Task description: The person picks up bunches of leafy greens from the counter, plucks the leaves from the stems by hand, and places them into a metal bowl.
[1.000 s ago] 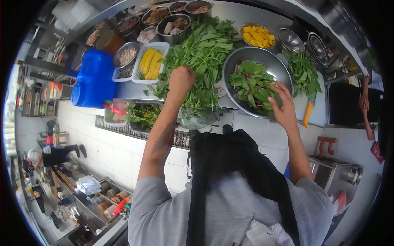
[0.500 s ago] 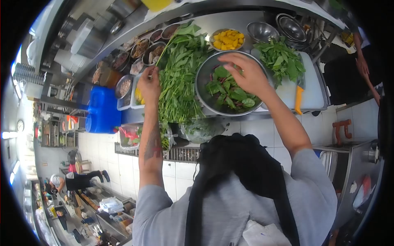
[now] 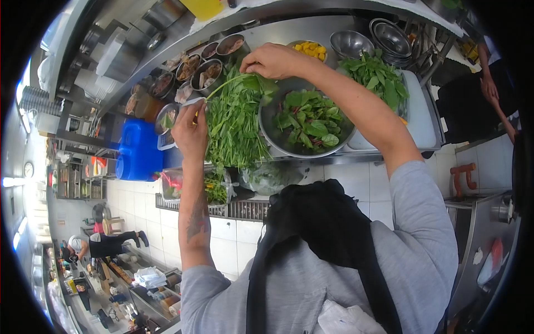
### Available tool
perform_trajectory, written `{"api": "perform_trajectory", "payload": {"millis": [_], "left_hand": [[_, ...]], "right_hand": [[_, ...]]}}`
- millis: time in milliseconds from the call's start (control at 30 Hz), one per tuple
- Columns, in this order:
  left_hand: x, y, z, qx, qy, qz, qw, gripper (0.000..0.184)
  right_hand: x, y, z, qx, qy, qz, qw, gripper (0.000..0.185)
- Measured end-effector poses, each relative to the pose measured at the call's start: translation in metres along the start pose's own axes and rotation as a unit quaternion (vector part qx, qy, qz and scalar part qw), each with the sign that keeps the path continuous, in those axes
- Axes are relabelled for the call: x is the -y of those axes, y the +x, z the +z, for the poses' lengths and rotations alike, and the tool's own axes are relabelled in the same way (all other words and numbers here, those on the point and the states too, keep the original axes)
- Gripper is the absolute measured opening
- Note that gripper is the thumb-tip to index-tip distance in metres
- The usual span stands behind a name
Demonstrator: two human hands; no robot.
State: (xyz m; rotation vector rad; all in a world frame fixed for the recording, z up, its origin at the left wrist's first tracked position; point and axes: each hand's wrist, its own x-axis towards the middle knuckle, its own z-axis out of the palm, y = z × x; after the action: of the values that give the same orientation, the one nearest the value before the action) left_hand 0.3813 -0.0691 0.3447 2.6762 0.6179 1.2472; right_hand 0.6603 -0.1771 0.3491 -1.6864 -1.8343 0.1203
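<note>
Between my two hands stretches a long green stem (image 3: 225,86) with leaves at its far end. My left hand (image 3: 191,133) pinches the stem's lower end, left of a large pile of leafy greens (image 3: 236,131). Above the top of that pile, my right hand (image 3: 272,60) has its fingers closed on the leafy end of the stem; its fingertips are partly hidden. Under my right forearm stands a metal bowl (image 3: 271,136) holding loose leaves (image 3: 311,119), some with reddish stems.
A white cutting board (image 3: 425,117) and another bunch of greens (image 3: 378,80) lie at the right. Behind are a bowl of yellow chunks (image 3: 311,50) and several metal bowls. A blue jug (image 3: 139,147) stands left. Another person's hands (image 3: 489,88) show at the right edge.
My right hand has moved left from above the metal bowl to the leafy end of the stem. My left hand has shifted slightly left and down, holding the stem.
</note>
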Motion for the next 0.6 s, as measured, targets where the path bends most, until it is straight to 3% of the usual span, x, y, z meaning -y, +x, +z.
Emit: {"api": "perform_trajectory", "payload": {"millis": [133,267,333,433,533,600], "left_hand": [[0.006,0.0,0.004,-0.014,0.035,0.048,0.998,0.012],[0.009,0.004,0.012,-0.014,0.07,0.06,0.996,0.01],[0.005,0.002,0.02,-0.008,0.073,0.072,0.995,0.009],[-0.036,-0.006,0.036,0.08,0.109,0.068,0.988,0.009],[-0.042,-0.003,0.023,0.057,0.083,0.065,0.993,0.009],[-0.035,0.0,0.015,0.058,0.087,0.056,0.993,0.009]], "right_hand": [[0.012,-0.011,-0.005,0.055,0.019,0.024,0.998,0.022],[0.014,-0.017,0.01,0.049,0.002,0.014,0.999,0.02],[0.02,-0.017,0.023,-0.086,-0.152,0.119,0.977,0.018],[-0.019,-0.004,0.052,-0.166,-0.27,0.142,0.938,0.016],[-0.086,-0.015,0.047,-0.124,-0.302,0.221,0.919,0.017],[-0.074,-0.008,0.036,-0.131,-0.235,0.204,0.941,0.019]]}}
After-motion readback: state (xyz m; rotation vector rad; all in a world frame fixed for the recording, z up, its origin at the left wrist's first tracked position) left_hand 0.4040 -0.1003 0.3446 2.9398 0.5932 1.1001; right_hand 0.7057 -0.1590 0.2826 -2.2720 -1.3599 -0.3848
